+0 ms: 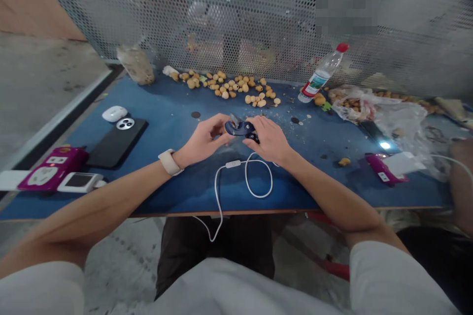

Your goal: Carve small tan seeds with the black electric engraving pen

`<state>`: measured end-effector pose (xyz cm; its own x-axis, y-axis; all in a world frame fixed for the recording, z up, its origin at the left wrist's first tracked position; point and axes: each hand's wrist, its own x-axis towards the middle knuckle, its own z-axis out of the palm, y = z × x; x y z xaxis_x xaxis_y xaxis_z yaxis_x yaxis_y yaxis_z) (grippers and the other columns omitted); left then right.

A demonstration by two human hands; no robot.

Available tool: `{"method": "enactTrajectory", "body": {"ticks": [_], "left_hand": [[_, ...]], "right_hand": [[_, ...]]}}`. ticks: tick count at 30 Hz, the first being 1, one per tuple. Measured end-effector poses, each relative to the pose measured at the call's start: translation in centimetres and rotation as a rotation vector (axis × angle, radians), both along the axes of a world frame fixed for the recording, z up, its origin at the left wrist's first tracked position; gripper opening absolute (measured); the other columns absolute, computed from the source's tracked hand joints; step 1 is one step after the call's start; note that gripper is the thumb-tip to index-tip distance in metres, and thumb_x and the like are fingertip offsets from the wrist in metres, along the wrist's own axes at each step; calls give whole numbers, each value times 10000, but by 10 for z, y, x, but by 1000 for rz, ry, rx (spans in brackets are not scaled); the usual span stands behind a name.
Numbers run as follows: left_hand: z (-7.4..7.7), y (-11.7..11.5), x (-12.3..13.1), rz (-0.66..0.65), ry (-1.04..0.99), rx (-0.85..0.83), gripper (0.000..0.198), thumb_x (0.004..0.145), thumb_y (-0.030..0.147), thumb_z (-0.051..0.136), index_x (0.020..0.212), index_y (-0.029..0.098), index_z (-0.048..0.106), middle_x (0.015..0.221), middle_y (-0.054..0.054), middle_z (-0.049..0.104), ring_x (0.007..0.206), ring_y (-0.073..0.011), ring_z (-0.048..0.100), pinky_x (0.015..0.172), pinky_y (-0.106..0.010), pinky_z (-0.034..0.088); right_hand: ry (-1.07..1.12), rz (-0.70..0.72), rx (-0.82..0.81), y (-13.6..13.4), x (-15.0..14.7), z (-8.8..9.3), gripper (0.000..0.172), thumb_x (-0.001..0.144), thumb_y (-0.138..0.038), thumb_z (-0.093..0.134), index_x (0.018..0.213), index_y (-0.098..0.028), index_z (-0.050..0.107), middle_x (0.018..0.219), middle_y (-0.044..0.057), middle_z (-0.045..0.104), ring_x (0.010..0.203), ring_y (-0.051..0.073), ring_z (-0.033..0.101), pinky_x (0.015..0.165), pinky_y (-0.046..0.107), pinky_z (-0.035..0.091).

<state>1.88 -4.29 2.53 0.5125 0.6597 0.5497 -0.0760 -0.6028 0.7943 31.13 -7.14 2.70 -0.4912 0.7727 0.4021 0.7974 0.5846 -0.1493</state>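
A small, glossy, dark-blue curved object (238, 129) with rounded dark parts at its right end is held between my two hands above the blue table; its exact kind I cannot make out. At its left end are the curled fingers and thumb of my left hand (207, 135). My right hand (269, 138) closes over the right end, its fingers hiding part of it. A pale watch band (170, 162) circles my left wrist. Just below the hands, a white cable (247, 179) with an inline control (232, 164) loops on the table and hangs over the front edge.
Small round yellow-brown fruits (242, 83) lie along the mesh panel (251, 10). A red-capped bottle (320, 76) and plastic bags (395, 118) stand right. At left are a black phone (116, 145), white earbud case (114, 113) and purple power strip (70, 162). Another person's arm (461, 182) shows far right.
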Motion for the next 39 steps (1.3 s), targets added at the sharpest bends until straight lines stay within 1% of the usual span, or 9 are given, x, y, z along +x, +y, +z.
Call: {"method": "enactTrajectory", "body": {"ticks": [3,6,10,14,18,24,28,32,39], "left_hand": [[-1,0,2,-44,-20,-72,701,1254,917,794,1449,245,824,997,-49,844,792,-209,828,793,-354,753],[-6,2,4,-52,-52,-135,763,1266,951,736,1510,236,842,1059,-75,875,813,-213,850,825,-371,778],[-12,6,4,-4,-73,-143,735,1241,924,811,1534,253,863,988,-69,885,852,-252,892,853,-406,801],[-14,11,1,12,-55,-145,716,1165,890,941,1482,247,917,1081,-107,935,952,-290,938,929,-447,836],[-11,13,-1,-34,-60,-172,702,1124,867,1002,1431,239,943,1092,-117,946,925,-292,935,914,-461,850],[-6,11,-1,-85,-90,-285,699,1162,925,920,1411,273,965,1083,-110,939,955,-307,939,895,-463,833],[-4,8,1,-121,-106,-334,718,1114,948,970,1351,273,908,1076,-96,926,961,-278,938,889,-416,817],[-1,5,3,-147,-124,-381,708,1070,931,1031,1282,282,845,1088,-89,927,999,-285,947,905,-424,822],[-1,6,3,-204,-157,-407,660,1063,863,1083,1236,298,788,1069,-51,919,1005,-260,952,939,-407,830]], "right_hand": [[15,-36,-3,1,3,2,1030,1245,-1028,295,1625,-177,732,1448,244,861,1335,464,810,1177,613,674],[25,-54,-5,2,6,3,984,1249,-1018,317,1613,-201,728,1456,241,861,1339,475,803,1192,640,671],[29,-47,3,2,5,1,978,1246,-1023,313,1613,-216,727,1444,227,863,1338,468,802,1187,632,674],[15,-45,-2,0,4,2,932,1280,-960,281,1637,-219,721,1446,228,860,1323,469,797,1176,644,671],[5,-28,-21,-2,3,5,992,1268,-983,275,1653,-182,716,1458,245,853,1322,469,794,1171,633,671],[19,-24,-17,0,5,4,931,1293,-929,257,1643,-199,716,1429,232,853,1308,457,784,1174,624,659],[20,-27,-10,1,5,3,922,1293,-930,261,1643,-211,720,1434,228,854,1321,458,788,1184,627,668],[33,-19,-17,0,5,3,909,1295,-927,260,1640,-223,720,1433,222,855,1325,456,796,1187,629,676],[49,4,-43,0,6,2,887,1301,-906,282,1654,-210,703,1483,238,850,1358,468,803,1210,643,672]]}}
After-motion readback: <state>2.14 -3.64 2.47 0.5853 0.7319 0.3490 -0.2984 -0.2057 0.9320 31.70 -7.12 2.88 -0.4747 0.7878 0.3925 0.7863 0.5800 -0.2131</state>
